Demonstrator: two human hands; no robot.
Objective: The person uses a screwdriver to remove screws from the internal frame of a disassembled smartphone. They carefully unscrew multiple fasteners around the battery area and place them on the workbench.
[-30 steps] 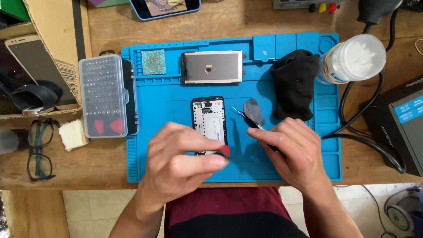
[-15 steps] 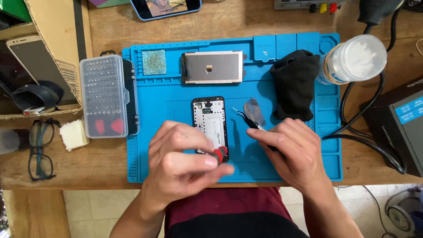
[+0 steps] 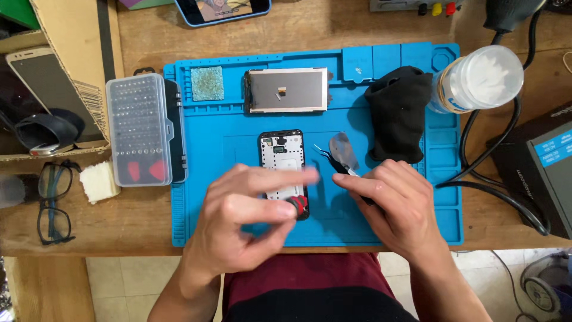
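Blue mat point(image 3: 202, 226) on the desk. Opened phone point(image 3: 281, 156) lies at mat centre. Left hand point(image 3: 244, 220) over its near end, fingers pinching a red-tipped screwdriver point(image 3: 296, 204). Right hand point(image 3: 393, 206) just right of it, gripping tweezers point(image 3: 329, 157) and a metal pry tool point(image 3: 343, 152).

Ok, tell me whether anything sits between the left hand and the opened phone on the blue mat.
Nothing visible does. The left hand is directly over the lower part of the opened phone and grips a red-tipped tool at its bottom end. The tweezers and metal pry tool lie to the right, by the right hand.
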